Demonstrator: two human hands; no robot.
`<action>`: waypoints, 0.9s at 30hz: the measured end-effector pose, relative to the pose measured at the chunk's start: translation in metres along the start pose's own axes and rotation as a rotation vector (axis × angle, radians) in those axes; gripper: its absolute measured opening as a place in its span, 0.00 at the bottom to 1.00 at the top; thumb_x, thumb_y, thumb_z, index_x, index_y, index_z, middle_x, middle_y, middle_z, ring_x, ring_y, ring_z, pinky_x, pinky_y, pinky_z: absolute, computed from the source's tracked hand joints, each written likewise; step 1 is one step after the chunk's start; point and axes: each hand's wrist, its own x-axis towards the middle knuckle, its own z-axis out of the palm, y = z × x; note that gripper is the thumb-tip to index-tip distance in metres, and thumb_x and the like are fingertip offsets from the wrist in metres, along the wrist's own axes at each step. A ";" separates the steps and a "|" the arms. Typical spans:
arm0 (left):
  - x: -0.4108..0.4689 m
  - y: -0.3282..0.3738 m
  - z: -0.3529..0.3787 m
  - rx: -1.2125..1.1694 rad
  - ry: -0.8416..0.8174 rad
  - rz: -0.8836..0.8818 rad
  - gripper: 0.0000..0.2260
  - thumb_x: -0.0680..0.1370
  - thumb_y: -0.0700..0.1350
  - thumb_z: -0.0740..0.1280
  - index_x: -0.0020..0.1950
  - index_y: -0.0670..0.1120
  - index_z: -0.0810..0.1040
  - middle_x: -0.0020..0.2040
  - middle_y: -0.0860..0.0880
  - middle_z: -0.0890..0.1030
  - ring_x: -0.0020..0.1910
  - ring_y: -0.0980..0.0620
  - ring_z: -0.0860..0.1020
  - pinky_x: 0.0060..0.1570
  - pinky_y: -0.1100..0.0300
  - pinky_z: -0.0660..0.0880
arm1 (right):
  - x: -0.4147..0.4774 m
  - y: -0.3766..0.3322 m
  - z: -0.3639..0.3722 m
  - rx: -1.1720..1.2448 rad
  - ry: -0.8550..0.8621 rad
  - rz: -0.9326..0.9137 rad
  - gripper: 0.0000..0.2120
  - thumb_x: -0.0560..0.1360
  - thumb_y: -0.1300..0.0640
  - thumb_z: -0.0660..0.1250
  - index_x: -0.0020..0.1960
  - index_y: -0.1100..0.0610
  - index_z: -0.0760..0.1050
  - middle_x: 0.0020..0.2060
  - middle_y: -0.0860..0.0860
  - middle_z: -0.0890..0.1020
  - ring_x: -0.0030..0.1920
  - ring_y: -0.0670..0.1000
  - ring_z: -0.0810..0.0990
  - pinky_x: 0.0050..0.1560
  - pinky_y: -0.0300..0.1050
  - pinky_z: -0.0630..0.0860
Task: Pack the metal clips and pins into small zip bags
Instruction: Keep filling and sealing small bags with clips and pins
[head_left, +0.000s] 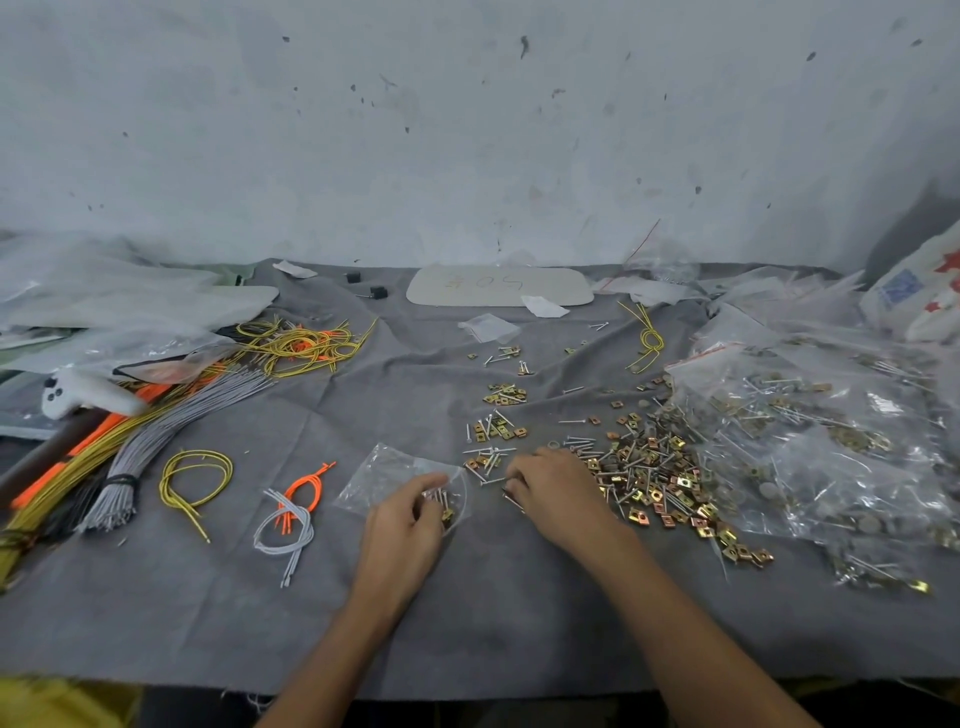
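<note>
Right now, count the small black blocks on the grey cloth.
2. One black block sits near the wall, left of the white board; the second lies just right of it, nearer. Plastic bags may hide others.

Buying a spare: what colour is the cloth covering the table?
The cloth is plain grey; head view.

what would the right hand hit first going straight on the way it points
Likely the small cluster of clips and pins just beyond the right hand, before the zip bag; depth unclear.
</note>
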 end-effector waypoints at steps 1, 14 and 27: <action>0.000 0.001 0.000 -0.004 -0.004 -0.004 0.16 0.76 0.45 0.62 0.59 0.53 0.83 0.39 0.55 0.82 0.39 0.58 0.78 0.45 0.57 0.76 | 0.000 0.000 0.000 -0.001 -0.013 -0.002 0.09 0.82 0.50 0.62 0.53 0.52 0.79 0.52 0.51 0.80 0.56 0.55 0.76 0.60 0.47 0.66; -0.002 0.007 -0.001 -0.011 -0.005 -0.001 0.21 0.71 0.48 0.58 0.59 0.52 0.83 0.35 0.56 0.82 0.35 0.60 0.79 0.41 0.59 0.75 | -0.006 -0.007 -0.001 0.134 -0.028 0.008 0.05 0.81 0.51 0.64 0.48 0.50 0.70 0.49 0.49 0.79 0.51 0.53 0.76 0.56 0.50 0.71; -0.003 0.010 -0.002 -0.007 -0.007 0.027 0.17 0.74 0.45 0.60 0.59 0.52 0.83 0.40 0.68 0.82 0.42 0.67 0.80 0.41 0.76 0.70 | -0.006 -0.058 0.017 0.224 -0.087 -0.020 0.10 0.81 0.51 0.63 0.57 0.55 0.74 0.56 0.55 0.81 0.57 0.60 0.78 0.53 0.53 0.74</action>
